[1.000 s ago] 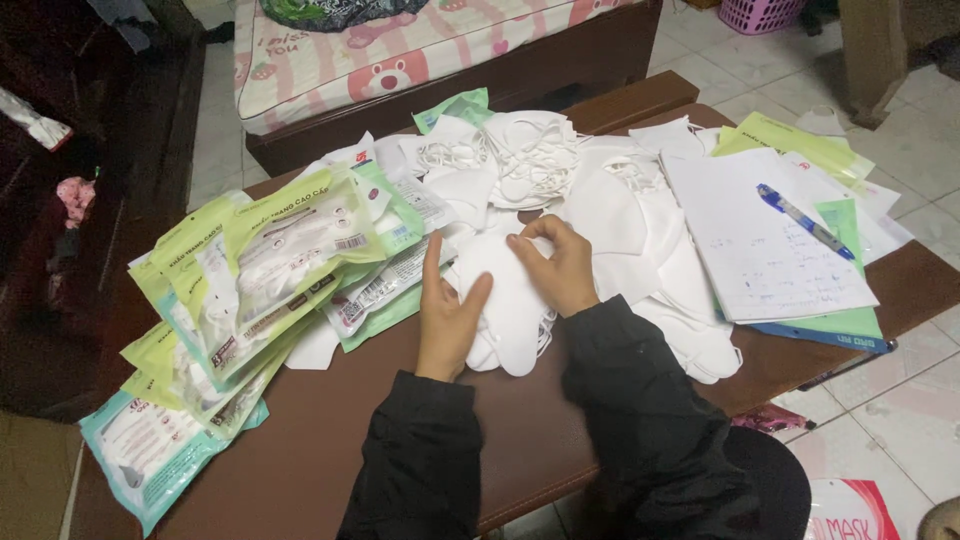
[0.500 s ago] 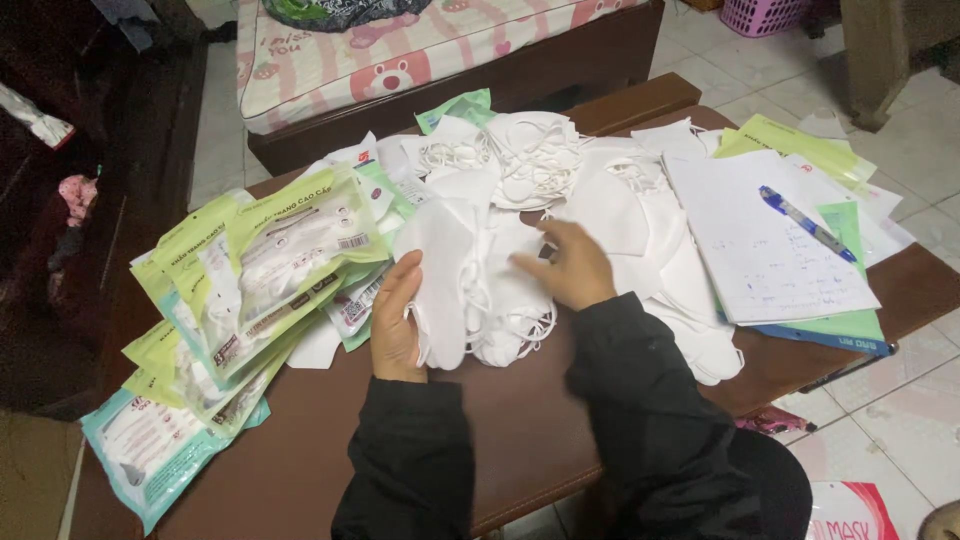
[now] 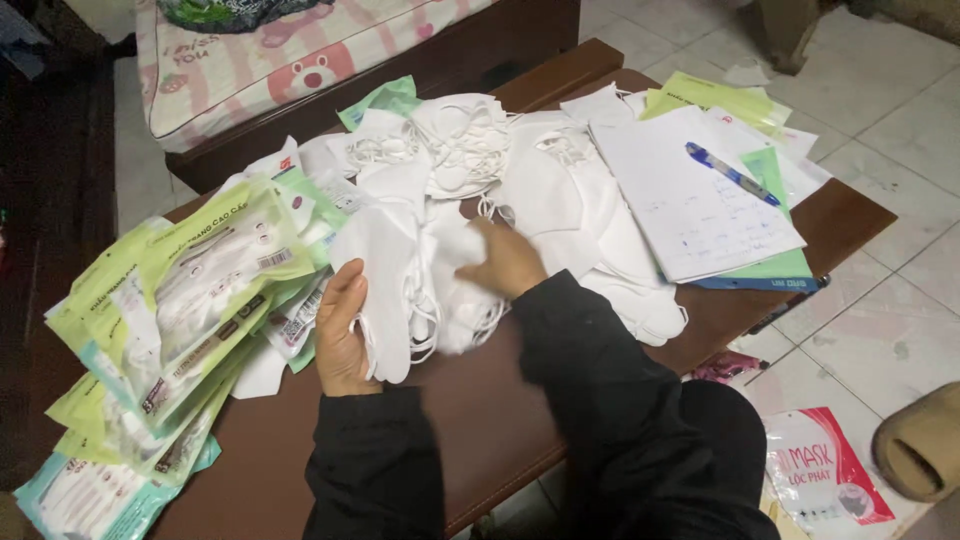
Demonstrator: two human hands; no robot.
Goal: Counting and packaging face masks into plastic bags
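One head-worn view looks steeply down and forward from close above a brown table [image 3: 500,420], the wearer's dark sleeves entering from the bottom edge. Bed [image 3: 300,70] lies beyond, tiled floor [image 3: 880,130] to the right.

You hold a stack of white face masks [image 3: 400,285] upright on edge, ear loops dangling, near the brown table's [image 3: 480,430] front edge.
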